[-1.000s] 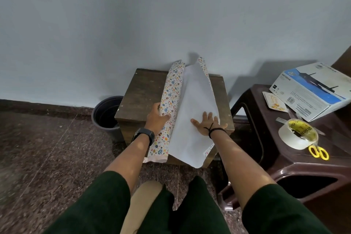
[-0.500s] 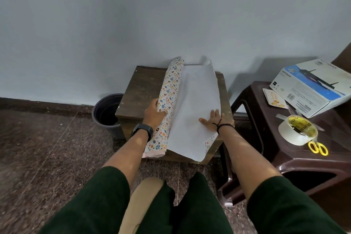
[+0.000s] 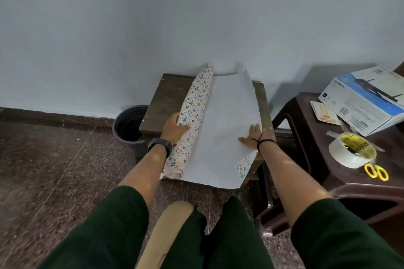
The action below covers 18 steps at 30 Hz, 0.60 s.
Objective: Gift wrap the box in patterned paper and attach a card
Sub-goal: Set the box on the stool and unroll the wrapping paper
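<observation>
Paper point(image 3: 227, 124) lies partly unrolled on the bench point(image 3: 168, 91), white reverse side up, its patterned face showing on the roll point(image 3: 194, 111) and at a turned-up corner near the front right of the bench. The roll lies along the left edge of the flat sheet, running from the wall end of the bench to its near end, where both roll and sheet overhang the bench edge.

Left hand point(image 3: 175, 128) rests against the left side of the roll at about mid-length, fingers curved round it in a grip. A dark watch point(image 3: 159, 145) sits on that wrist.

Right hand point(image 3: 251, 137) lies flat on the right edge of the sheet, near the right side of the bench, fingers point(image 3: 255, 129) straight and pressing the paper down. A dark cord band point(image 3: 263, 143) circles that wrist.

Box point(image 3: 363, 105), white and blue, printed, lies on a dark brown plastic stool point(image 3: 317, 159) well to the right of the bench, apart from the paper. Card point(image 3: 323, 112) lies on the stool just beside the box, on the side nearer the bench, its far edge at or under the box; which cannot be told. Tape point(image 3: 352, 150), a clear roll with a yellow core label, stands on the stool nearer the person than the box. Scissors point(image 3: 377, 171), of which only the yellow handles show, lie just beside the tape at its near side.

A dark bin point(image 3: 126, 129) stands on the floor just left of the bench, against the wall.
</observation>
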Motion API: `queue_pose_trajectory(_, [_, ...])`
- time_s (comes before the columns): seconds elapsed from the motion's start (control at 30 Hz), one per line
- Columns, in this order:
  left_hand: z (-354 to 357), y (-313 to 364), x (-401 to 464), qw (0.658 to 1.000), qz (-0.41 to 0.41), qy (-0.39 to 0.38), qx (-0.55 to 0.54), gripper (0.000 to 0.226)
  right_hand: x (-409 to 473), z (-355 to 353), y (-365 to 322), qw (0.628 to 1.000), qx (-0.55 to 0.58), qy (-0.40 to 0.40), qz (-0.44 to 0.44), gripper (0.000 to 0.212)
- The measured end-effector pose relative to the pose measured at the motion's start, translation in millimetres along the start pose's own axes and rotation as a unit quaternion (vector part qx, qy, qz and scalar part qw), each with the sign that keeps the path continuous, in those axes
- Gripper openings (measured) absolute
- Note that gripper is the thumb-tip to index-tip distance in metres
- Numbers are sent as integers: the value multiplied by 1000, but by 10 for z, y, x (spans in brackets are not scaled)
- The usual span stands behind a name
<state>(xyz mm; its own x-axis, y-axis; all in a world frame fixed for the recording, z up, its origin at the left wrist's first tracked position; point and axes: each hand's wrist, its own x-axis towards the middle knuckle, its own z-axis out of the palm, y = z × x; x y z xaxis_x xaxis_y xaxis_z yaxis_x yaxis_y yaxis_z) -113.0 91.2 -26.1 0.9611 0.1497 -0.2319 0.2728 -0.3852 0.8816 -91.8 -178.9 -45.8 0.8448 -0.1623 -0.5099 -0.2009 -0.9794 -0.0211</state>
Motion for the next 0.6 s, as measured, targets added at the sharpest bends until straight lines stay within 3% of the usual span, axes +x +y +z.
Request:
queue_pose_trajectory(0.13, [33, -7, -11, 999, -22, -26, -35, 59, -109, -79, -129, 991, -83, 102, 33, 58])
queue_pose_trajectory(0.23, [101, 0, -26, 995, -46, -47, -74, 59, -202, -109, -359, 980, -98, 164, -53, 46])
queue_pose_trajectory(0.3, [195, 19, -58, 989, -63, -68, -114, 57, -235, -110, -581, 981, -1, 149, -121, 40])
queue_pose_trajectory(0.4, [302, -28, -90, 983, -79, -73, -148, 48, -266, -32, -808, 978, 124, 99, -134, 46])
queue_pose_trajectory(0.5, [286, -120, -75, 987, -84, -52, -126, 48, -243, 89, -825, 990, 86, 33, -103, 63])
queue_pose_trajectory(0.6, [204, -172, -59, 998, -41, -40, -27, 58, -208, 127, -716, 995, 39, 21, -85, 69])
